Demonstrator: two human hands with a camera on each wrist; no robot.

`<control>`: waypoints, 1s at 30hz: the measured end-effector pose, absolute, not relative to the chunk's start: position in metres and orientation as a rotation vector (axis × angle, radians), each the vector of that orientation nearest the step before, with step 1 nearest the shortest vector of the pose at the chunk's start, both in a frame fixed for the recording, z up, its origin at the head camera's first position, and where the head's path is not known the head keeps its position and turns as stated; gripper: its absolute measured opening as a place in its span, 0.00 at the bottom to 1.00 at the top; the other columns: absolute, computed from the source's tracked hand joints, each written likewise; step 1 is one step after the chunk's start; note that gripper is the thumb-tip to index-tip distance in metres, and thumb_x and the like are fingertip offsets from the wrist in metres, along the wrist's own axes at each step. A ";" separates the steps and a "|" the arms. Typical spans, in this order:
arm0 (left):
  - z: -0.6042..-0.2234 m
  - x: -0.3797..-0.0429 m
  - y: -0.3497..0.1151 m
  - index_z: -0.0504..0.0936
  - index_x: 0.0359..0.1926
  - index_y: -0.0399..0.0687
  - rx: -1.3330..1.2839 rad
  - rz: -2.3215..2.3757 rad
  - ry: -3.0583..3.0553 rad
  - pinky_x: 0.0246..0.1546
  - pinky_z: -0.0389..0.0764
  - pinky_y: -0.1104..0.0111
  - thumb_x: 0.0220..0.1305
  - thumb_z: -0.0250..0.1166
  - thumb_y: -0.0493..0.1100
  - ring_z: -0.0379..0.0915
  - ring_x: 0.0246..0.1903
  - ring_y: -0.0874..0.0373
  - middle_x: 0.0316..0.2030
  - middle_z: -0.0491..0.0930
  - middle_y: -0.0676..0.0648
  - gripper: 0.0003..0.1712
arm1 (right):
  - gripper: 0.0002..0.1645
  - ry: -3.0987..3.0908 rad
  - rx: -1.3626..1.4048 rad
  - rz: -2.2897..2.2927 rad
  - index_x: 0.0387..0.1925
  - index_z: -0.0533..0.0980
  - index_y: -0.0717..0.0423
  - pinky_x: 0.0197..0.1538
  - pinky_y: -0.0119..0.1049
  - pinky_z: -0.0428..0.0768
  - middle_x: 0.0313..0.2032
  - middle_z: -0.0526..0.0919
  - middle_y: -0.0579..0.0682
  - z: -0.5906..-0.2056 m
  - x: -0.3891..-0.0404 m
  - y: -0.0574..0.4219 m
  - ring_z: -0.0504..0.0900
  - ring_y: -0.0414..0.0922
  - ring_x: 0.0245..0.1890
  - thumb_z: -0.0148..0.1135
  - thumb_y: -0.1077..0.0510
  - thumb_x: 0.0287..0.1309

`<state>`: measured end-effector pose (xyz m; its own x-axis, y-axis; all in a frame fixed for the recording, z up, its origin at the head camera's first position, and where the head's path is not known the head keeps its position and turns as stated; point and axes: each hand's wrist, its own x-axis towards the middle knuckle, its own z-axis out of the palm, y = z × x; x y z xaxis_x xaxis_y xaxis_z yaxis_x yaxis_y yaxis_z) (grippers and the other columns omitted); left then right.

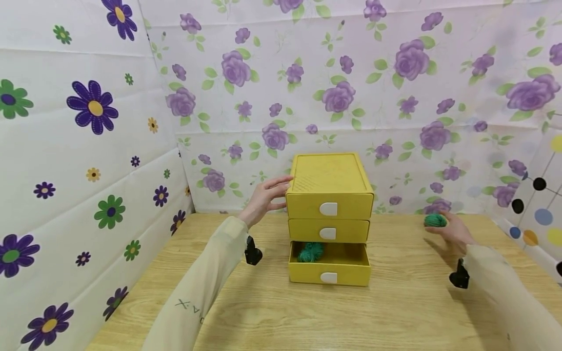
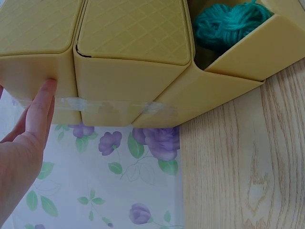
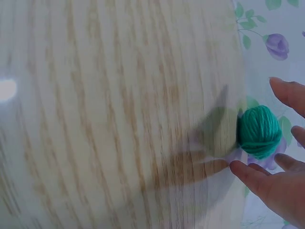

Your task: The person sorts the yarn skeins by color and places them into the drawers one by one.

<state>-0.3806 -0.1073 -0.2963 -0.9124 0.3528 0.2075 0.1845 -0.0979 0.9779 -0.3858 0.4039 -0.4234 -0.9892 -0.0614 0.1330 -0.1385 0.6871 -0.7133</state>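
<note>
A yellow drawer unit (image 1: 329, 206) with three stacked drawers and white pull tabs stands on the table. My left hand (image 1: 268, 197) rests straight fingers against its upper left side; in the left wrist view a fingertip (image 2: 49, 86) touches the yellow wall. The bottom drawer (image 1: 351, 274) is pulled out, with a teal ball of yarn (image 1: 311, 252) in its left part. At the far right, my right hand (image 1: 456, 231) reaches around a second, green ball of yarn (image 1: 435, 220). In the right wrist view its fingers are spread about this ball (image 3: 260, 132), with gaps showing between.
Behind the wooden table (image 1: 272, 317) hangs a cloth with purple roses (image 1: 246, 122). A daisy-patterned cloth (image 1: 88, 161) forms the left side, and a dotted one (image 1: 544, 204) the right. Clear tape (image 2: 100, 105) runs along the drawer unit's side.
</note>
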 end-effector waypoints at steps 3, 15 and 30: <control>-0.297 -0.381 -0.107 0.72 0.59 0.47 0.613 2.155 2.027 0.43 0.75 0.57 0.63 0.59 0.44 0.69 0.45 0.48 0.55 0.69 0.46 0.23 | 0.51 -2.810 0.216 1.154 0.63 0.44 0.76 0.50 0.69 0.52 0.58 0.42 0.81 -0.426 -0.390 0.405 0.45 0.76 0.55 0.62 0.51 0.54; -0.297 -0.382 -0.107 0.73 0.58 0.48 0.599 2.167 2.023 0.42 0.75 0.57 0.63 0.59 0.43 0.70 0.45 0.48 0.54 0.71 0.47 0.22 | 0.37 -2.783 0.137 1.026 0.55 0.61 0.78 0.49 0.65 0.59 0.52 0.55 0.82 -0.426 -0.390 0.400 0.55 0.75 0.50 0.63 0.55 0.54; -0.297 -0.381 -0.108 0.73 0.58 0.48 0.600 2.169 2.028 0.42 0.75 0.57 0.63 0.59 0.44 0.70 0.44 0.48 0.54 0.71 0.48 0.22 | 0.25 -2.693 0.171 0.944 0.42 0.66 0.78 0.38 0.55 0.71 0.38 0.71 0.74 -0.428 -0.388 0.388 0.70 0.66 0.37 0.63 0.63 0.50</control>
